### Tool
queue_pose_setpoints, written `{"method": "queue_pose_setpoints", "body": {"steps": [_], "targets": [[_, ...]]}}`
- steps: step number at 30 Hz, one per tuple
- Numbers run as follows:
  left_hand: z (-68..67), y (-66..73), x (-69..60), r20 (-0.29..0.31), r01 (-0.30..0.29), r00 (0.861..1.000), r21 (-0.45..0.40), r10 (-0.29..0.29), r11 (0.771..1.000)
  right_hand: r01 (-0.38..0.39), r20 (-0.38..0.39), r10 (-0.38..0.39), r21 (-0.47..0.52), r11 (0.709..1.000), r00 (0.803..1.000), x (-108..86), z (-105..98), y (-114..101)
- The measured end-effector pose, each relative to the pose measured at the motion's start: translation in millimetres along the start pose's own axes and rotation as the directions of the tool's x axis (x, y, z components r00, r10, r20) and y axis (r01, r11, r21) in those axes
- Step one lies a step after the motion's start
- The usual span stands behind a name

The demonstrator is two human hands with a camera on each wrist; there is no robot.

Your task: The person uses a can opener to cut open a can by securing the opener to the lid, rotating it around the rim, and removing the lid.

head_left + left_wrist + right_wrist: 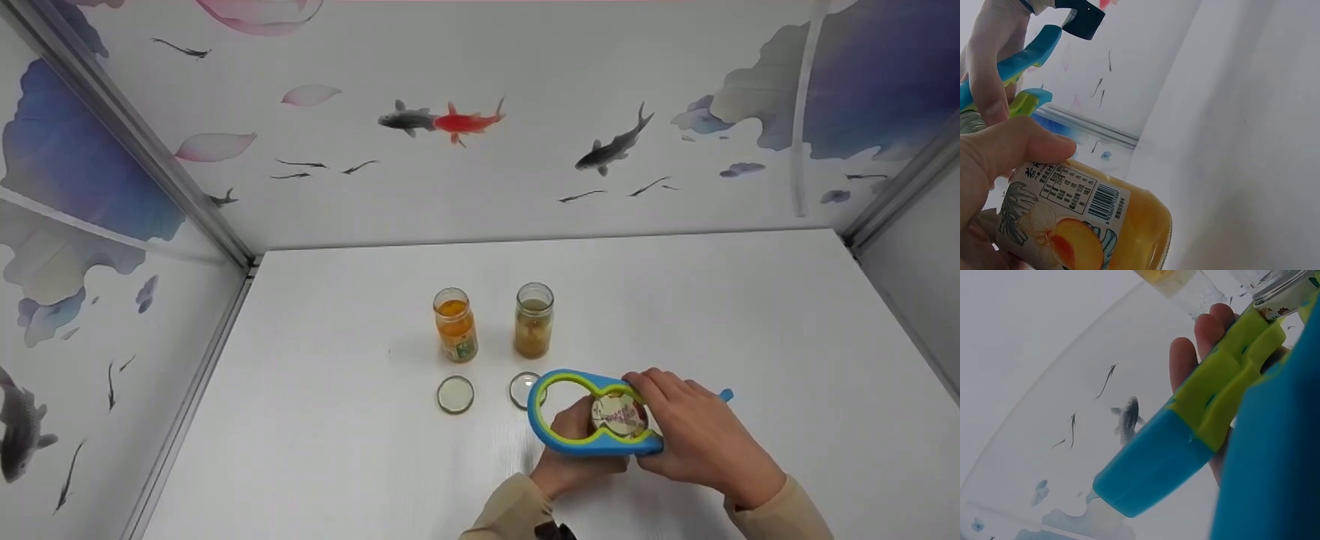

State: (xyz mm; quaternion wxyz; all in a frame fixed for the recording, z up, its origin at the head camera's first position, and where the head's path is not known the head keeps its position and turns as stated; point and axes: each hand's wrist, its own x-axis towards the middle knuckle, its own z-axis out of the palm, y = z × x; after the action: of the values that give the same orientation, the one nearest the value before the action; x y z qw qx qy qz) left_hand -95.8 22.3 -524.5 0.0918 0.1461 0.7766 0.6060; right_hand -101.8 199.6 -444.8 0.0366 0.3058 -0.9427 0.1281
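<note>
My left hand (574,454) grips a jar of peaches (1072,219) with a printed label; its thumb lies along the glass in the left wrist view. Around the jar's patterned lid (619,415) sits a blue and green opener (551,439), and the lid shows within its right-hand loop. The fingers and thumb of my right hand (694,431) are curled round the opener's arms at the right. In the right wrist view the opener (1151,461) covers part of that hand, and the lid's edge touches its green grip.
Beyond the hands stand two lidless glass jars, one with orange contents (456,330) and one with yellowish contents (533,330). A loose lid (455,394) lies in front of the left one, another (519,391) partly behind the opener. Patterned walls (525,202) enclose the white table (300,420).
</note>
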Motion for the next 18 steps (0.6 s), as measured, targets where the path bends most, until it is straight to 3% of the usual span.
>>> {"method": "queue_pose_setpoints", "body": {"steps": [4,12,18], "targets": [[-1.7,-2.4,1.5,-0.015,-0.018,1.000,0.013,0.019,1.000,-0.009,0.000,0.009,-0.018,1.000,1.000,-0.5,0,3],[-10.1,-6.4,6.0,-0.082,-0.035,0.996,0.081,0.042,0.996,0.007,-0.105,-0.018,-0.108,0.994,0.994,1.3,8,11],[-14.1,-7.7,8.5,-0.078,-0.031,0.996,0.110,0.039,0.994,0.020,-0.128,-0.044,-0.187,0.982,0.991,6.5,15,13]]}}
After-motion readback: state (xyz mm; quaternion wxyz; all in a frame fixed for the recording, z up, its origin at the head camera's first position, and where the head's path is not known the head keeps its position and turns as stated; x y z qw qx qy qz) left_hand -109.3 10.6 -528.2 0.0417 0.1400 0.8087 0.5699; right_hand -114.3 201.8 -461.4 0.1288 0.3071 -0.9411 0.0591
